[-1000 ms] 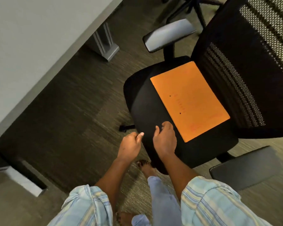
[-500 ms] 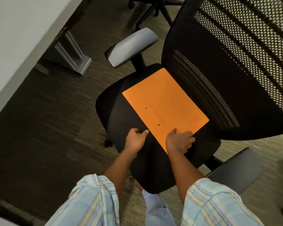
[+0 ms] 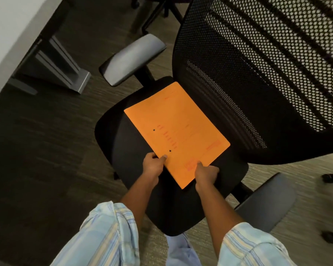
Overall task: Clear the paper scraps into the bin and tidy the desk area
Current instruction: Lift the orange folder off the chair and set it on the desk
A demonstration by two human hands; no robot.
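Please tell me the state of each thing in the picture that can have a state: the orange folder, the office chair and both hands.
Orange folder: closed, flat on the chair seat, near corner gripped by both hands.
Office chair: unoccupied, only the folder on its seat.
Left hand: closed on the folder's left edge, thumb on top.
Right hand: closed on the folder's near edge, thumb on top.
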